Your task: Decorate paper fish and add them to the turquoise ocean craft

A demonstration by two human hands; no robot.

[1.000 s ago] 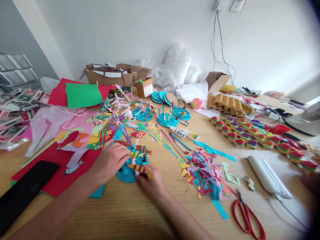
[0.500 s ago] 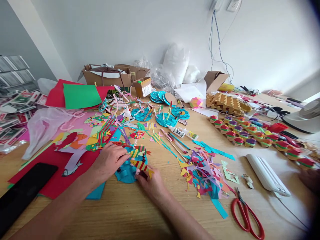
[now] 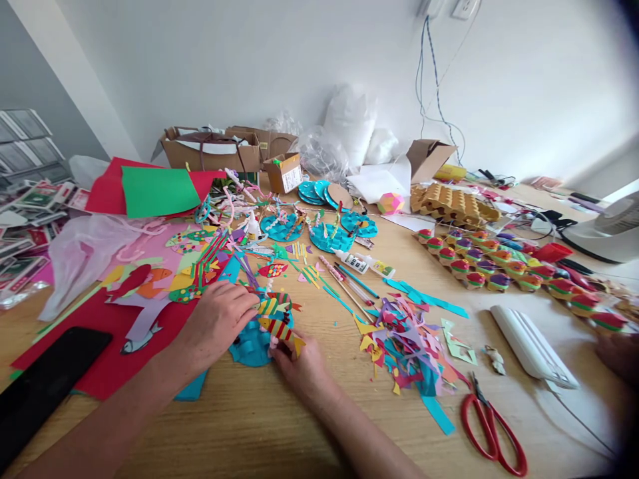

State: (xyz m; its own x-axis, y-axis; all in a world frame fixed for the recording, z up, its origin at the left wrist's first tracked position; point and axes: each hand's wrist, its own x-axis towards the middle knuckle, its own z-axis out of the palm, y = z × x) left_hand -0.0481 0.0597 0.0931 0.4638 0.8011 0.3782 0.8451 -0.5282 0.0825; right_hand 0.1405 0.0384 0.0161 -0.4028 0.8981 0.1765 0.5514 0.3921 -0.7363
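Above the wooden table [image 3: 249,412], a red-striped yellow fish [image 3: 278,329]

With twelve at the far side, I see a wooden table [image 3: 249,412], crowded. Boxes [image 3: 212,154] sit at eleven, blue discs [image 3: 342,241] at twelve, glue bottles [image 3: 352,260] at one, painted egg cups [image 3: 459,267] at two. Scraps [image 3: 409,339] heap at three, a white device [image 3: 534,347] farther out that way; scissors [image 3: 491,426] lie at four. At nine spreads a red sheet [image 3: 114,359] over a blue sheet [image 3: 197,386], a single disc [image 3: 252,347] closer in.

1 head cam, fwd/down view, tbl [image 3: 269,412] close
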